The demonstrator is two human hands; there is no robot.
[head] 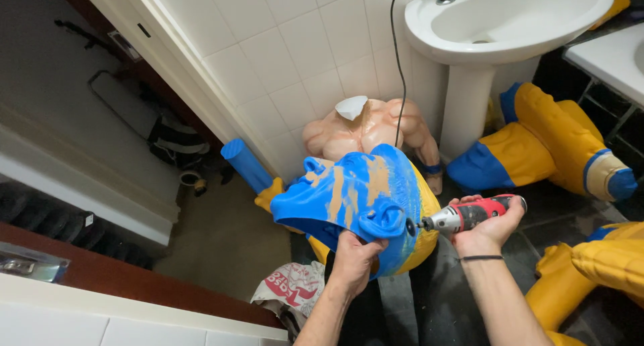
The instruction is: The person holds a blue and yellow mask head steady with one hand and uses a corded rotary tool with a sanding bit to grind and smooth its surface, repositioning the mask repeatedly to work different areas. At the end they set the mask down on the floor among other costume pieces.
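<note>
Grinding at the lower edge of the blue mask piece (pixel 359 195) near the centre of the frame, the right hand (pixel 486 228) is clenched around a red-and-grey rotary tool (pixel 466 215), its small disc touching a rounded lug on the rim. The left hand (pixel 355 255) grasps the piece from below, fingers curled under the rim just beside the disc. To do this well, I judge the disc should meet the edge lightly and skim — not dig — while the supporting fingers keep clear of it and the piece is braced firmly against wobble. The piece is a large curved shell, glossy blue with tan sanded streaks across its top and yellow showing on its right side. Behind it, against the white tiled wall (pixel 295 57), stands a headless muscular torso (pixel 365 131); blue-and-yellow limb sections (pixel 543 144) lie at right — below the pedestal sink (pixel 510 24).
</note>
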